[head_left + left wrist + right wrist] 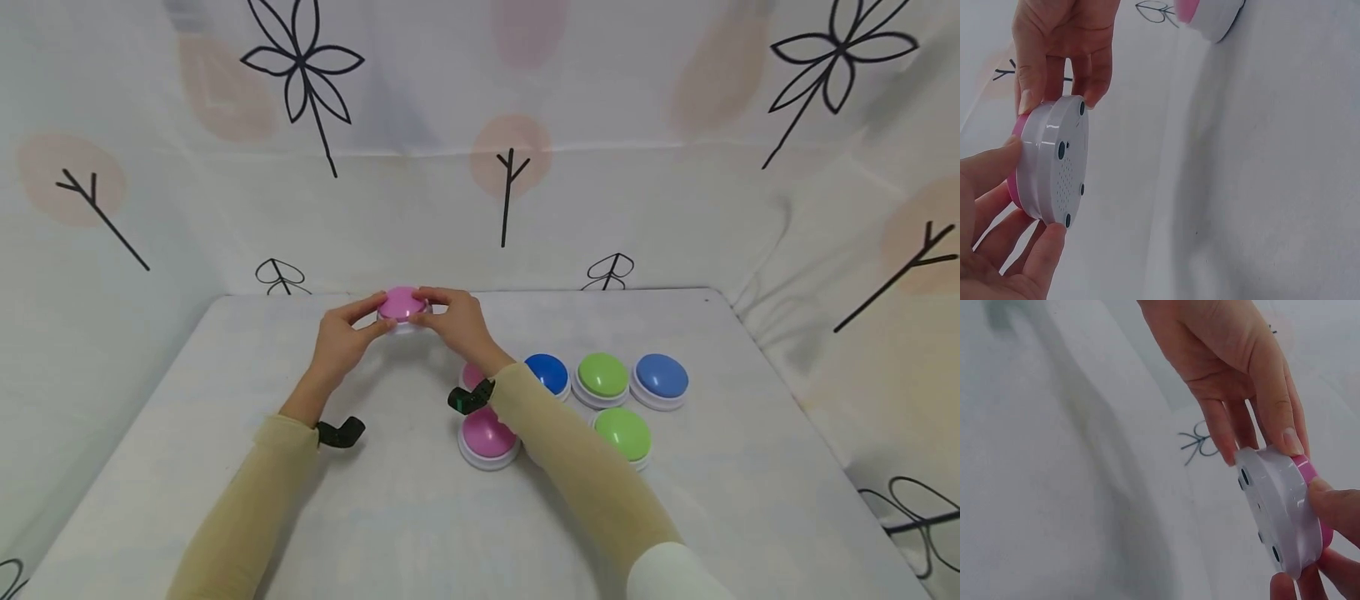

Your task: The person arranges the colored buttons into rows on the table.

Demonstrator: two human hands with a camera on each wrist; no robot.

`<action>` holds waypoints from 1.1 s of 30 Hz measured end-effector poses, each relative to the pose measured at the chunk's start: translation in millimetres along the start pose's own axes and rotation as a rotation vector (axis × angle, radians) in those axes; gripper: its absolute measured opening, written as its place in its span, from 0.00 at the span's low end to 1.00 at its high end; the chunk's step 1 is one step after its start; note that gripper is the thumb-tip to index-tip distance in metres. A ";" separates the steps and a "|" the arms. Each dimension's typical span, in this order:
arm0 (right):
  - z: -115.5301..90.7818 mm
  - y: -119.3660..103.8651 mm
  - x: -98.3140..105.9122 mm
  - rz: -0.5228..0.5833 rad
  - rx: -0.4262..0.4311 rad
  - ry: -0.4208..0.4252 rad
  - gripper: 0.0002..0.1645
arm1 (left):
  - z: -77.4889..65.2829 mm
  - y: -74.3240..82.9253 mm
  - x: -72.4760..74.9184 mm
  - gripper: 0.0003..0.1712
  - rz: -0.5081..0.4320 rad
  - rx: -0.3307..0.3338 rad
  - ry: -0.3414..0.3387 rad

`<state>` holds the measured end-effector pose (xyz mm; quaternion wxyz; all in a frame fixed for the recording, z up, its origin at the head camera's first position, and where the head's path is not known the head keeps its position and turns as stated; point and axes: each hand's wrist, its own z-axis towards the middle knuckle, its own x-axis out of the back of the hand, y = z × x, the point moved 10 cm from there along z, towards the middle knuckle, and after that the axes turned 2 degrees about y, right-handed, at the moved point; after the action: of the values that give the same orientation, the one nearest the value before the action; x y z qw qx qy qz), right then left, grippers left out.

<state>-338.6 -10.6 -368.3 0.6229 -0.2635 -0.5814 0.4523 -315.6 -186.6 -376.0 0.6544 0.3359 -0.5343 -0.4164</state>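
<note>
Both hands hold one round pink push button (pixel 402 304) with a white base, up over the far part of the table. My left hand (pixel 339 343) grips its left edge, with the thumb at the pink dome and fingertips round the base. From the other side, my right hand (pixel 456 321) pinches the opposite edge. In the left wrist view the white underside (pixel 1067 178) shows small speaker holes and dark round feet. The right wrist view shows the button (pixel 1288 506) on its side between the two hands' fingers.
Right of centre on the white table (pixel 360 517) stand a pink button (pixel 488 435), a partly hidden pink one (pixel 472 377), two blue buttons (pixel 660 377) and two green ones (pixel 603 375). The right forearm passes over this group. A patterned cloth wall (pixel 420 217) borders the table's back.
</note>
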 end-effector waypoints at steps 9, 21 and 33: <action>-16.2 5.5 22.2 -0.008 -0.015 0.016 0.26 | -4.4 6.9 -22.5 0.29 -0.029 -0.011 -0.022; -37.2 16.5 45.1 0.010 -0.036 0.033 0.23 | -10.9 19.2 -47.2 0.27 -0.064 -0.016 -0.077; -53.8 28.4 67.7 0.114 -0.060 0.051 0.22 | -15.9 33.5 -74.0 0.25 -0.113 -0.043 -0.116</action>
<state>-300.0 71.8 -369.6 0.6025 -0.3263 -0.5627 0.4625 -299.9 -105.4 -380.7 0.6050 0.3267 -0.5422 -0.4829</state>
